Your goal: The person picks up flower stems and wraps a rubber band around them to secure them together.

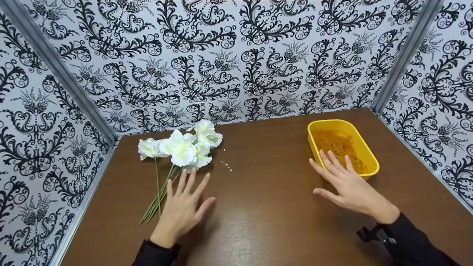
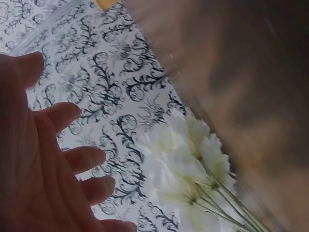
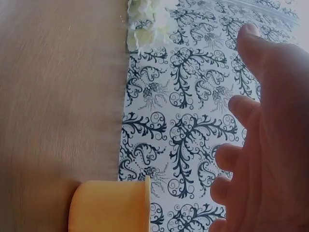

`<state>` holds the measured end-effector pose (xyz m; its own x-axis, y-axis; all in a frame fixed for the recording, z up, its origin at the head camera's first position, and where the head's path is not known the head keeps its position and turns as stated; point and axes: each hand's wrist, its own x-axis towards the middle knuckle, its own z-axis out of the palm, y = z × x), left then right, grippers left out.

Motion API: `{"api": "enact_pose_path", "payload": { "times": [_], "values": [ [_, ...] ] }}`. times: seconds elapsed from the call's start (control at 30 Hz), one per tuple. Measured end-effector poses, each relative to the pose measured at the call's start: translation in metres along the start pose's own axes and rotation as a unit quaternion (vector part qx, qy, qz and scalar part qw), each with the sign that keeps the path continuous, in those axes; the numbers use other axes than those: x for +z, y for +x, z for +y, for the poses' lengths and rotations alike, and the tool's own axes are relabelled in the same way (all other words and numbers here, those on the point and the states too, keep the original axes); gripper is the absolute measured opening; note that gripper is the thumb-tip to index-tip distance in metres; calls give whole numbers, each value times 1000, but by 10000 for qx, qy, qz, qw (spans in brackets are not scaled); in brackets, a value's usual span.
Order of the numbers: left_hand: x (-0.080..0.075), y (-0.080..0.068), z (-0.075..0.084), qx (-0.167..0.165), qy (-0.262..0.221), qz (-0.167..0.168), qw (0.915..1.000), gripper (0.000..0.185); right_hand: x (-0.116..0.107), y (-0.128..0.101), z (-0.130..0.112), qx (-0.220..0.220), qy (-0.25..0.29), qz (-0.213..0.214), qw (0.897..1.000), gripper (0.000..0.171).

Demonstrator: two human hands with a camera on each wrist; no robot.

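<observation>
A bunch of white artificial flowers [image 1: 184, 146] with thin green stems [image 1: 159, 195] lies on the brown table at the left. My left hand [image 1: 183, 207] hovers flat with spread fingers just right of the stems, holding nothing; the blooms [image 2: 188, 164] also show in the left wrist view beyond the hand [image 2: 43, 164]. A yellow plastic tub [image 1: 366, 151] filled with orange rubber bands [image 1: 338, 146] sits at the right. My right hand [image 1: 345, 184] is spread, its fingertips over the tub's near left rim. In the right wrist view, the tub [image 3: 108, 205] lies below the hand [image 3: 265, 145].
Black-and-white patterned walls [image 1: 236, 55] enclose the brown table [image 1: 266, 207] at the back and both sides. A few tiny white specks [image 1: 227, 165] lie right of the flowers. Bare tabletop stretches between the two hands.
</observation>
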<state>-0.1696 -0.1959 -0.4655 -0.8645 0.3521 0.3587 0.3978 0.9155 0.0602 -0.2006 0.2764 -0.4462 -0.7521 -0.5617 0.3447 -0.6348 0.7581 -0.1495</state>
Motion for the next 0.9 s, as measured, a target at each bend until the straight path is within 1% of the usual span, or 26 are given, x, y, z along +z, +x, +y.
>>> {"api": "enact_pose_path", "payload": {
  "times": [0.1,0.13,0.2,0.23,0.3,0.37,0.43,0.47,0.53,0.6,0.63,0.77,0.9],
  "values": [
    [-7,0,-13,-164,-356,-247,9989,72,1,0,-7,-176,238,73,9995,88],
    [-11,1,-19,-265,-531,-326,9977,75,2,0,-9,-222,377,84,9990,92],
    [-18,3,-32,-602,-855,-495,9933,85,4,0,-14,-245,700,97,9972,100],
    [-22,5,-38,-863,-989,-579,9897,92,5,1,-17,-191,908,61,9957,104],
    [-30,9,-53,-1480,-1157,-760,9792,107,8,2,-22,-29,1378,-77,9904,107],
    [-34,11,-66,-2083,-1266,-959,9651,119,12,4,-27,193,1793,-304,9831,109],
    [-35,14,-78,-2532,-1356,-1113,9514,123,17,6,-30,410,2064,-575,9759,108],
    [-34,15,-82,-2668,-1395,-1170,9464,123,19,8,-30,501,2153,-692,9728,106],
    [-30,19,-89,-2844,-1444,-1290,9389,122,22,9,-31,667,2265,-897,9676,105],
    [-25,25,-93,-2959,-1442,-1395,9339,121,25,11,-30,787,2298,-1050,9644,103],
    [-23,30,-94,-2995,-1419,-1451,9323,125,26,12,-29,847,2331,-1130,9621,102],
    [-16,46,-97,-3103,-1313,-1612,9276,140,31,14,-25,855,2358,-1468,9568,101],
    [-12,58,-99,-3298,-1109,-1757,9209,146,35,17,-23,933,2398,-1840,9487,102]
  ]
}}
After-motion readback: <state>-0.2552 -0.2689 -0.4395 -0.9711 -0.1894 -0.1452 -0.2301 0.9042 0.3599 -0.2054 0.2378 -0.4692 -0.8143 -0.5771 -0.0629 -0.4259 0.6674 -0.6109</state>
